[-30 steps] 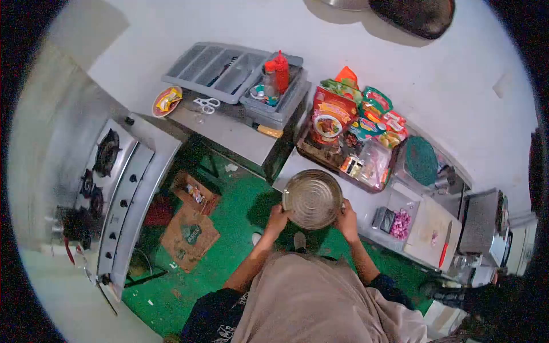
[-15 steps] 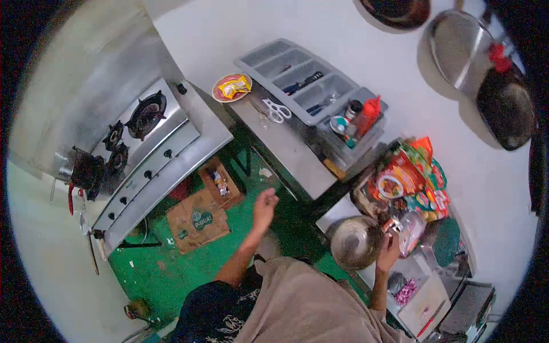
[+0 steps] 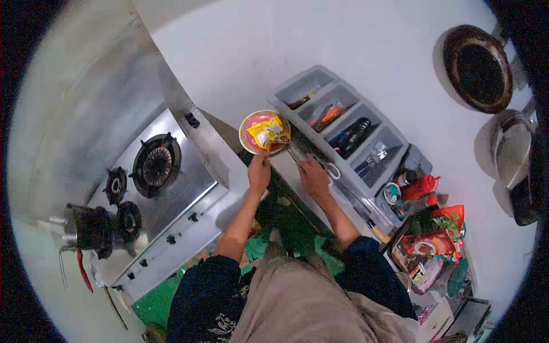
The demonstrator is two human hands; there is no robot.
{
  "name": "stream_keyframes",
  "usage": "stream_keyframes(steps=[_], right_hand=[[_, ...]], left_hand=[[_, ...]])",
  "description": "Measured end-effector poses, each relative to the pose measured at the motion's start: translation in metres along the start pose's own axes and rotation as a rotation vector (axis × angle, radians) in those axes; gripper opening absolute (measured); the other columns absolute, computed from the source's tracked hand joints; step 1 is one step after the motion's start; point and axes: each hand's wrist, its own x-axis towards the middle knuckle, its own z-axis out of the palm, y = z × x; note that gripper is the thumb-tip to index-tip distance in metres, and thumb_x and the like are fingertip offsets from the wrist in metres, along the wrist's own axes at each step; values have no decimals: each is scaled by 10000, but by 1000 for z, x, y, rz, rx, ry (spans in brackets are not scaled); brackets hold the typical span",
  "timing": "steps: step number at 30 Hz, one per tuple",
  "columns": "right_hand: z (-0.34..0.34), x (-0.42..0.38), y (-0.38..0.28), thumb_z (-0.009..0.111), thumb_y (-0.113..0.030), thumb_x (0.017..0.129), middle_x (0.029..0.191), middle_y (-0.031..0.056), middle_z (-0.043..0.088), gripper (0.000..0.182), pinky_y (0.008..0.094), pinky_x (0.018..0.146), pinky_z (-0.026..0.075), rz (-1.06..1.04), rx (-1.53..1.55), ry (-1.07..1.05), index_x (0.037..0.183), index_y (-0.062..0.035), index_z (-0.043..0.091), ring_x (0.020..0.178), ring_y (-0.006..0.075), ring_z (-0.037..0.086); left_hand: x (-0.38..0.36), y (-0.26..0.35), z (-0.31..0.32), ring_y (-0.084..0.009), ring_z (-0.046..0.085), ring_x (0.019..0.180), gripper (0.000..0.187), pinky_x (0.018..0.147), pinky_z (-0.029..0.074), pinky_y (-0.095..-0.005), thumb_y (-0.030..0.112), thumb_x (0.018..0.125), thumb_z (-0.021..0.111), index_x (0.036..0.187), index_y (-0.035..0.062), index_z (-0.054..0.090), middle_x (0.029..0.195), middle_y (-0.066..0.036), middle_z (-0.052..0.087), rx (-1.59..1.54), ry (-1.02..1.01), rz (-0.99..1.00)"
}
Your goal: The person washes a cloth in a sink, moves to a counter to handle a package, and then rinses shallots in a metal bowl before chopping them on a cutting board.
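Note:
A plate [image 3: 243, 139] with a pink surface and pale rim stands at the counter's far end, holding a yellow packet [image 3: 267, 130]. My left hand [image 3: 259, 173] is closed at the plate's near rim, thumb and fingers together there. Just to the right, my right hand [image 3: 313, 176] is closed around a slim metal utensil [image 3: 293, 152] that points toward the plate; I cannot tell its exact kind. White-handled scissors [image 3: 331, 172] lie beside that hand, partly hidden by it.
A grey cutlery tray [image 3: 343, 123] with utensils runs along the wall. The steel stove [image 3: 177, 163] is on the left, a dark pot [image 3: 88, 228] on it. Seasoning bottles [image 3: 417, 186] and food packets [image 3: 440, 240] crowd the right. Pans [image 3: 477, 71] hang on the wall.
My view has turned toward the counter's far end. My right hand has left the metal bowl and packets and come beside the scissors. My left hand has moved up to the plate.

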Motion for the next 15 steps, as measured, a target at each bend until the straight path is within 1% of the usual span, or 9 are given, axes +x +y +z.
stream_keyframes(steps=[1,2,5,8,11,12,14,15], right_hand=[[27,18,13,580,-127,832,927,153,565,158,442,714,482,-1,-32,-20,971,-55,603,879,352,572],[46,33,22,572,-130,831,933,149,563,176,442,717,486,-4,-64,-44,991,-61,598,890,350,572],[77,67,29,531,-115,837,923,134,565,231,448,728,500,-71,-119,19,1060,-62,563,892,346,575],[96,87,37,521,-104,829,925,123,570,260,423,715,515,-58,-281,-129,1085,-63,534,869,320,585],[92,104,36,536,-105,803,922,120,572,209,385,682,530,-138,-328,-246,1007,-66,550,874,285,595],[92,108,38,537,-112,800,913,113,569,191,375,667,531,-208,-314,-180,985,-68,551,872,274,597],[93,115,42,539,-126,793,894,100,564,158,354,638,532,-349,-290,-47,941,-73,552,868,252,600],[94,121,41,541,-130,791,894,95,564,158,351,632,531,-348,-314,-82,938,-74,554,871,252,599]], left_hand=[[8,-5,6,-321,604,890,227,789,469,-401,21,819,558,1040,39,610,957,-164,618,-4,15,31],[16,8,-3,-326,590,956,257,820,465,-401,21,809,559,1062,41,603,1003,-169,606,-48,-78,-64],[28,-15,13,-339,581,978,294,846,461,-402,9,803,551,1092,39,592,1031,-172,596,-31,-17,33],[29,-29,22,-353,569,999,310,858,457,-406,0,803,550,1109,34,586,1053,-180,585,-41,-49,9],[26,-38,26,-354,552,1036,310,872,449,-416,6,800,564,1108,32,585,1079,-183,577,-137,-89,-100],[28,-32,23,-361,544,1033,332,870,447,-424,2,783,585,1115,21,568,1086,-184,560,-56,-85,-69],[34,-26,21,-368,539,1030,365,874,441,-431,-2,765,600,1126,22,552,1085,-179,549,-26,-82,-109],[37,-21,20,-371,536,1028,382,876,438,-435,-4,757,607,1132,22,544,1084,-176,544,-14,-79,-131]])
